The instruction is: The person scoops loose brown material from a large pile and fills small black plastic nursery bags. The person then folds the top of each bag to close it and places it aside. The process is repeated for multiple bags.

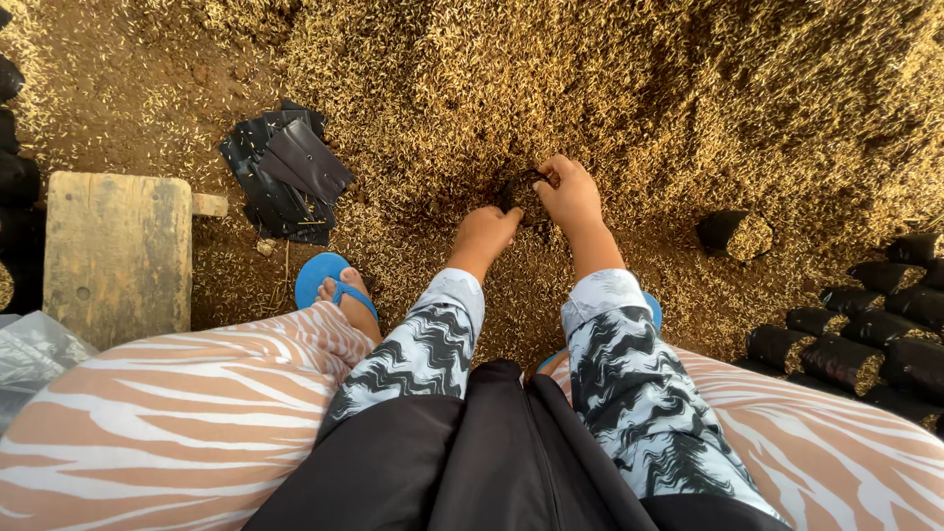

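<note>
Husks [610, 88] are covering the ground, with a stack of flat black bags [285, 172] lying left of the hands. The left hand [485, 232] is scooping, fingers curled into the husks, just left of a small black bag [521, 189], which the right hand [570, 197] is gripping by its rim; filled bags [846, 339] are lying well to its right.

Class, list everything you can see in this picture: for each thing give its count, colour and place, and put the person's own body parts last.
Loose rice-husk heap: one, golden yellow, across the top and middle.
Small black plastic bag being filled: one, black, at the hands.
Stack of empty flat black bags: one pile, black, upper left on the ground.
Filled black bags: several, black with husk tops, right edge.
Lone filled bag: one, black, right of the hands.
Wooden block: one, pale brown, left.
Blue sandals: two, blue, on the feet, the right mostly hidden.
Left hand: in the husk.
Right hand: holding the bag.
</note>
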